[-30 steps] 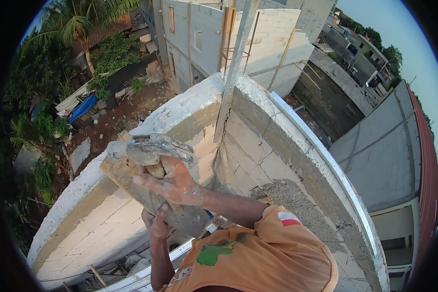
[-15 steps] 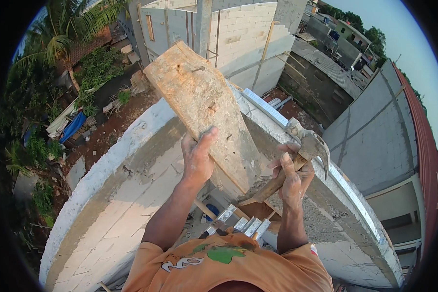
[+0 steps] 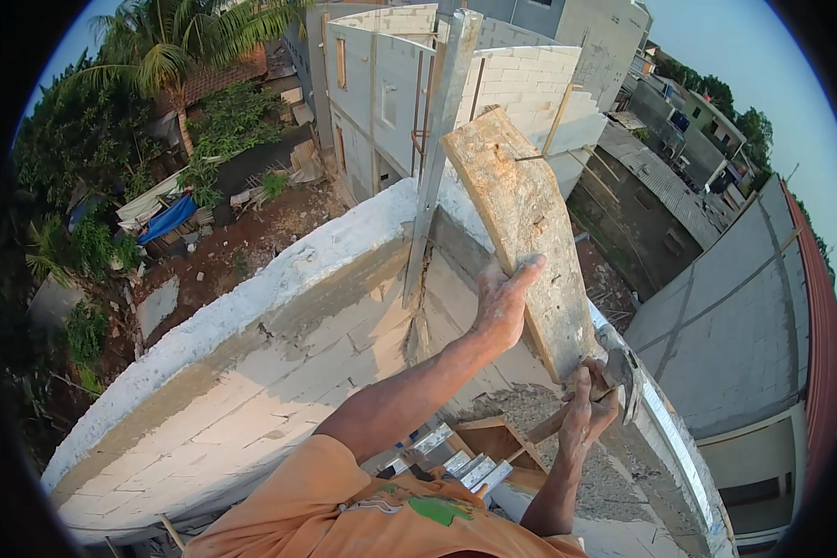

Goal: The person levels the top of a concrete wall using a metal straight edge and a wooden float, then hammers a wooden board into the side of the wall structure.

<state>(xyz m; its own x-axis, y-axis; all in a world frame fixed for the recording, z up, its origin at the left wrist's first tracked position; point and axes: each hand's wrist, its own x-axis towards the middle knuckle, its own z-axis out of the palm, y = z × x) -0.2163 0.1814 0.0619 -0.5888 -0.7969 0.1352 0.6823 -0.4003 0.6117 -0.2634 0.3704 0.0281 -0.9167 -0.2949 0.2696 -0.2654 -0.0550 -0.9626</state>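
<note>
A worn wooden plank point(image 3: 541, 237), crusted with dried cement, is held up at a slant over the wall corner. My left hand point(image 3: 504, 302) grips its left edge, thumb across the face. A bent nail point(image 3: 530, 159) sticks out near the plank's top end, with smaller nail stubs lower down. My right hand point(image 3: 586, 409) is closed round a claw hammer point(image 3: 626, 379) close under its head, the handle pointing down and left. That hand is right by the plank's lower end; whether it touches the wood I cannot tell.
Two block walls with rough mortar tops point(image 3: 298, 265) meet at a corner, where a metal post point(image 3: 445, 130) rises. A light metal strip point(image 3: 665, 418) runs along the right wall. Below are a wooden box point(image 3: 498, 437) and metal ladder-like steps point(image 3: 470, 468). The ground outside lies far down.
My view has turned left, bringing the corner post into sight. The plank and both hands now appear farther right, and the plank stands steeper. Both grips are kept.
</note>
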